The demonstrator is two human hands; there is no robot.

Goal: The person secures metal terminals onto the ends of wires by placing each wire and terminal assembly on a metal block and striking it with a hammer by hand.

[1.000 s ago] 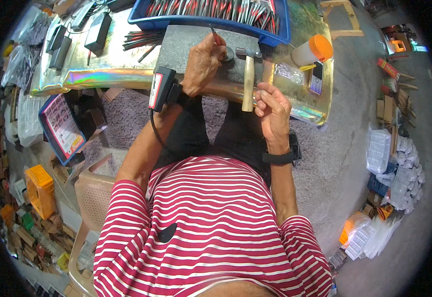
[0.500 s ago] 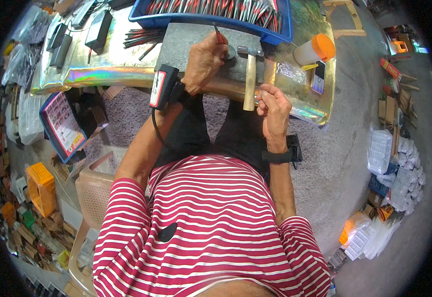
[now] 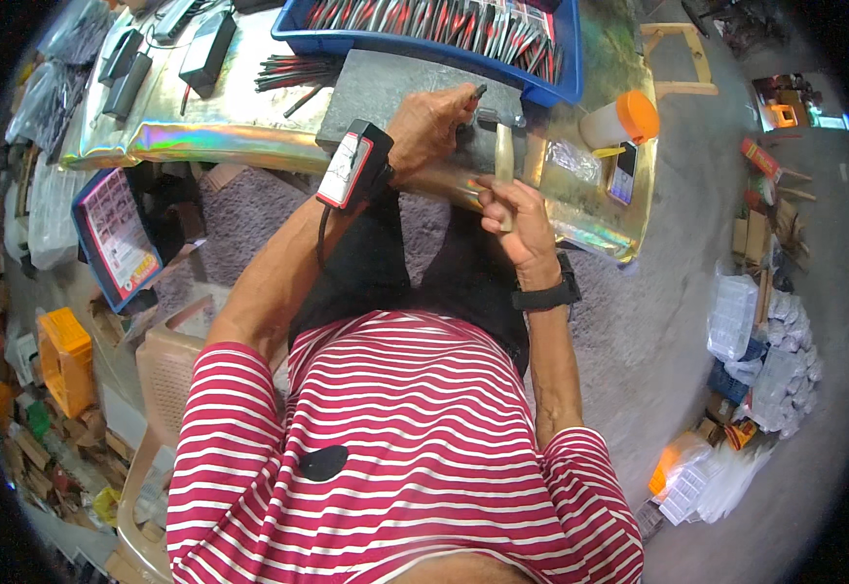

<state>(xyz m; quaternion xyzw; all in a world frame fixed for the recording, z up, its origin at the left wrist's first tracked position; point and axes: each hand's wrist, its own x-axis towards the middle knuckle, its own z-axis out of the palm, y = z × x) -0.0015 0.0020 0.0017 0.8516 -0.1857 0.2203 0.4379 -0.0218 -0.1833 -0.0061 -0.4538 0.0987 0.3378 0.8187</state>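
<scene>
This is a small, informal workshop set up on the ground, likely a craft or repair stall. A low table [image 3: 201, 146] wrapped in shiny rainbow foil carries a grey stone slab [image 3: 386, 92] as a work surface. A blue tray [image 3: 571, 83] holds rows of slim red-and-silver tools, and loose dark rods [image 3: 293, 70] lie beside it. A hammer [image 3: 502, 146] sits at the slab's edge. Clear plastic boxes [image 3: 736, 311], cartons [image 3: 64, 355] and bagged stock [image 3: 45, 88] crowd the concrete floor [image 3: 697, 195] and grey carpet [image 3: 629, 321] around a plastic chair [image 3: 166, 360].
</scene>
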